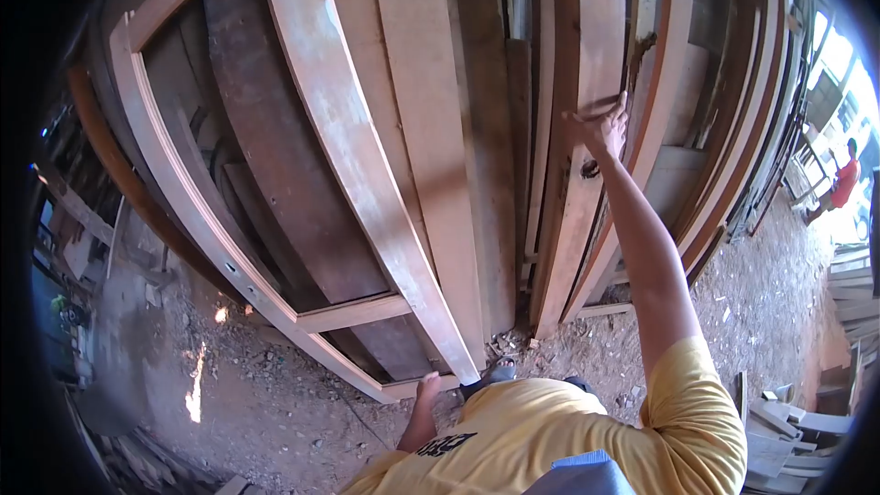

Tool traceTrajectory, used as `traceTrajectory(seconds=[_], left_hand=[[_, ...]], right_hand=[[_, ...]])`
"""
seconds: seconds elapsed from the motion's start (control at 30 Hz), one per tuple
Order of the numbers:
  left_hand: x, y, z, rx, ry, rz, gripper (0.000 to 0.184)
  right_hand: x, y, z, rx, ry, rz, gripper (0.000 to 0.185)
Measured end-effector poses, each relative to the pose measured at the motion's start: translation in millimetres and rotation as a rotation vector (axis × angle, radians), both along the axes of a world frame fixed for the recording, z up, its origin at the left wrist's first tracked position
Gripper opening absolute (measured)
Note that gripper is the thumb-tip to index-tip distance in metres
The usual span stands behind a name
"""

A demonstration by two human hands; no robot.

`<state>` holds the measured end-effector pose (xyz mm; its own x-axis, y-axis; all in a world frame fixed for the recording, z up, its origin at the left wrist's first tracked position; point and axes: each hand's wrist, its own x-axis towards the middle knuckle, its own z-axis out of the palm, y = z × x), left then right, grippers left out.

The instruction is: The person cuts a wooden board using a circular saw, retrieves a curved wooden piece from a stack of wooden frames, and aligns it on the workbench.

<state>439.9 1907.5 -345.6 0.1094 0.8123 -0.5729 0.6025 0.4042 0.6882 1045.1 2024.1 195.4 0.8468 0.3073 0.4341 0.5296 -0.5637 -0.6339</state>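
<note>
My right hand (605, 128) reaches up to a reddish-brown wooden plank (600, 46) right of centre, its fingers apart against the wood. A dark round hole shows in the plank just below the hand. Down near my body, my left hand (427, 389) is beside the lower end of a wooden frame (353, 101) with a pale, worn face; its fingers are too small to make out. Between the two hands, several long boards (431, 110) lean upright side by side.
A curved orange-brown wooden piece (119, 170) stands at the left. Wood scraps (788, 435) lie at the lower right. A person in an orange top (845, 181) is at the far right. Chips litter the dirt floor (275, 394).
</note>
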Motion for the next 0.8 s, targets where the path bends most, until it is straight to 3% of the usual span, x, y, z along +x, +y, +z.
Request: traceTrajectory(seconds=[0.03, 0.13, 0.23, 0.3, 0.6, 0.8], left_hand=[[-11.1, -6.9, 1.5, 0.011, 0.074, -0.108, 0.030], [-54.0, -42.2, 13.9, 0.461, 0.617, -1.056, 0.041], [-72.7, -65.3, 23.3, 0.013, 0.397, -0.656, 0.041], [-73.7, -74.2, 31.3, -0.131, 0.364, -0.500, 0.041], [-10.9, -43.8, 47.8, -0.234, 0.307, -0.419, 0.043], [154.4, 21.4, 116.5, -0.234, 0.184, -0.453, 0.044]], right_hand=[[5.8, 8.0, -5.3, 0.006, -0.011, -0.023, 0.133], [3.4, 15.1, -7.3, 0.070, -0.041, -0.064, 0.123], [-10.2, -4.3, 6.5, 0.043, -0.015, -0.013, 0.117], [-19.7, -17.8, 13.3, 0.040, -0.026, -0.016, 0.117], [-48.9, -123.2, 8.3, 0.130, -0.093, -0.007, 0.122], [-62.4, -190.6, 4.6, 0.222, -0.044, 0.041, 0.122]])
